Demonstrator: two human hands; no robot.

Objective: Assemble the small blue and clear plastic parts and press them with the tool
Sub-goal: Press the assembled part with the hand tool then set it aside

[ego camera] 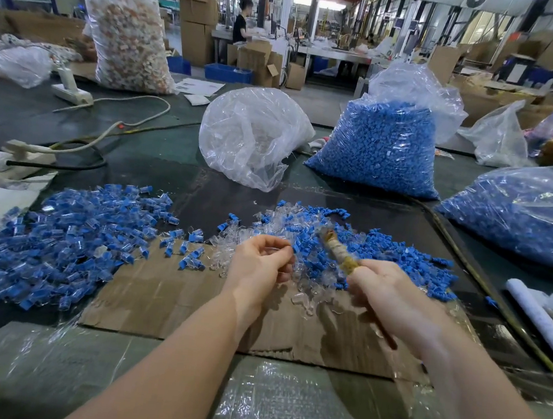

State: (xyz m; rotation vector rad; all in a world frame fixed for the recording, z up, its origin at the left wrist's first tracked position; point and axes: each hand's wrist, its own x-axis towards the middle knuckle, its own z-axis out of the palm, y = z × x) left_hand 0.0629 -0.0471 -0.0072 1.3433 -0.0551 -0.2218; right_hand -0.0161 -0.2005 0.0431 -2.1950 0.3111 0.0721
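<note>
Left hand [259,258] pinched 1 blue-and-clear part [293,247] above cardboard sheet [163,299]. Right hand [382,288] gripped tape-wrapped tool [339,250], blurred.

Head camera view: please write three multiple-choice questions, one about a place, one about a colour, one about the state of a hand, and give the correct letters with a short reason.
1. Where does the pile of assembled parts lie?
A. left of the cardboard sheet
B. inside a bag
C. on the floor

2. What colour are the pieces in the tall bag behind the loose parts?
A. red
B. blue
C. green

3. What does the right hand do?
A. lies flat
B. points
C. grips the wrapped tool

Answers: A, the pile sits on the mat beside the cardboard's left edge; B, blue shows through the clear plastic; C, fingers curl round the handle.
</note>
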